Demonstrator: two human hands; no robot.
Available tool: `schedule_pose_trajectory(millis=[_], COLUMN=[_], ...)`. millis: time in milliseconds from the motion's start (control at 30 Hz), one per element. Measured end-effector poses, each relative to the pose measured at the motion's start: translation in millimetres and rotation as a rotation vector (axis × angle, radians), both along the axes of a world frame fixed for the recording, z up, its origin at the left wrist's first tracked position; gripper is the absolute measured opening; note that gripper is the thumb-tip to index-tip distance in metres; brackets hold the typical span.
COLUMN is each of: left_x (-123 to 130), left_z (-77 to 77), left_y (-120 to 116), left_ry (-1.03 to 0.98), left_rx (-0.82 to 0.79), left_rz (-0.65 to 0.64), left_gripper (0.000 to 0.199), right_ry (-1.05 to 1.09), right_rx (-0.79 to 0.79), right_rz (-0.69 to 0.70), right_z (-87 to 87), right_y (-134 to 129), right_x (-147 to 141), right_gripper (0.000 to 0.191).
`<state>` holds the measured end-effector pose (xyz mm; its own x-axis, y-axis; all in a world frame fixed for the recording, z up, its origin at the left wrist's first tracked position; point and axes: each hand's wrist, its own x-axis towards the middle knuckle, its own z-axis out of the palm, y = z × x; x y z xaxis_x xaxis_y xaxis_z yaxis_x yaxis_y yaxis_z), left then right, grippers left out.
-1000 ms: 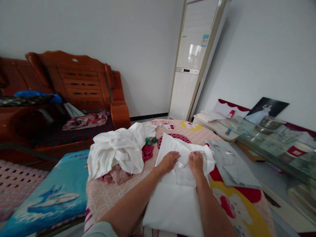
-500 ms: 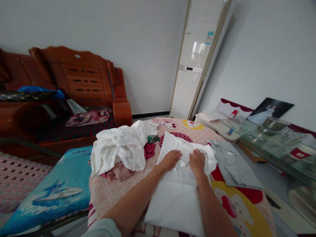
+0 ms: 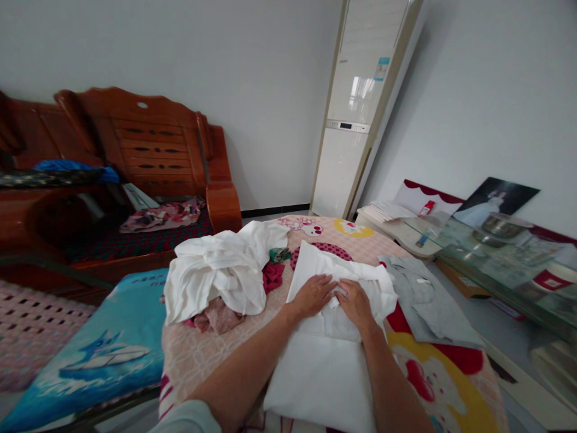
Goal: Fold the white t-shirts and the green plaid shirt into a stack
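Note:
A white shirt (image 3: 315, 367) lies folded in front of me, its crumpled collar end pointing away. My left hand (image 3: 315, 294) rests on it near the collar, palm down, fingers stretched out over the cloth. Close beside it, my right hand (image 3: 355, 299) bends inward, its thumb and fingertips closed on a bit of the collar. The fingertips of both hands nearly meet, and the cloth under them is partly hidden. To the left sits a loose heap of white cloth (image 3: 216, 264). A folded grey garment (image 3: 419, 294) lies on the right.
A patterned pink cloth (image 3: 198, 355) covers the table. Dark red fabric (image 3: 273, 275) sticks out beside the heap. A blue cushion (image 3: 121, 337) is at left, a wooden sofa (image 3: 153, 138) behind. A glass shelf (image 3: 491, 276) stands right; a tall air conditioner (image 3: 347, 108) is in the corner.
My right hand has moved left along the collar, close to my left hand. My left hand has shifted very slightly right. The shirt lies almost as before.

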<state>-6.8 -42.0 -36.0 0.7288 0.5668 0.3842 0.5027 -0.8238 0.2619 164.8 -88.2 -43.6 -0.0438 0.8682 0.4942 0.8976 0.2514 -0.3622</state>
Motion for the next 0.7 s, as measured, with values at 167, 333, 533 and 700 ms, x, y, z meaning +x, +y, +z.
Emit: schedule_pose_trajectory(millis=[167,333,533,700], left_x=[-1,-2,-3,-3], left_z=[5.7,5.0,4.5,4.8], left_y=[-1,-2,-2,-2], left_ry=[0.043,0.022,-0.002,-0.007], left_rx=[0.006,0.005,0.017,-0.012], left_rz=[-0.005,-0.006,-0.033,-0.051], left_gripper=[0.038,0.037,0.036,0.037], right_ry=[0.101,0.055,0.095,0.352], right_rx=[0.24,0.285,0.215,0.37], right_rz=[-0.219,-0.588,-0.617,-0.674], right_z=[19.7,29.7,18.9,41.5], right_y=[0,-9,-15,-19], right_x=[28,74,84,75], right_gripper=[0.034,0.045,0.026,0.03])
